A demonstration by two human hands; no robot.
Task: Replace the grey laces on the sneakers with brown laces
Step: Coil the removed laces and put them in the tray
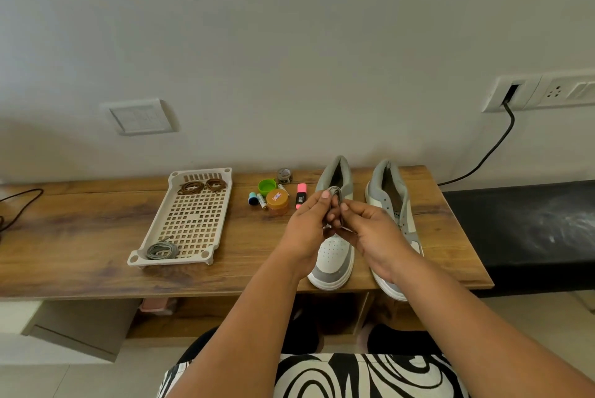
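Note:
Two grey-and-white sneakers stand on the wooden table, the left sneaker (331,256) partly behind my hands and the right sneaker (391,201) with bare eyelets. Above the left sneaker I hold a bundled grey lace (335,196). My left hand (310,223) grips the bundle with fingers curled round it, and my right hand (370,230) pinches its lower part. A white perforated tray (193,220) to the left holds two coiled brown laces (203,185) at its far end and another coiled grey lace (162,250) at its near end.
Between tray and sneakers lie a green cap (267,186), a brown jar (277,202), a pink highlighter (301,195), batteries (261,200) and a small round tin (284,173). A black bench (521,230) adjoins the table on the right. A black cable (489,153) hangs from the wall socket.

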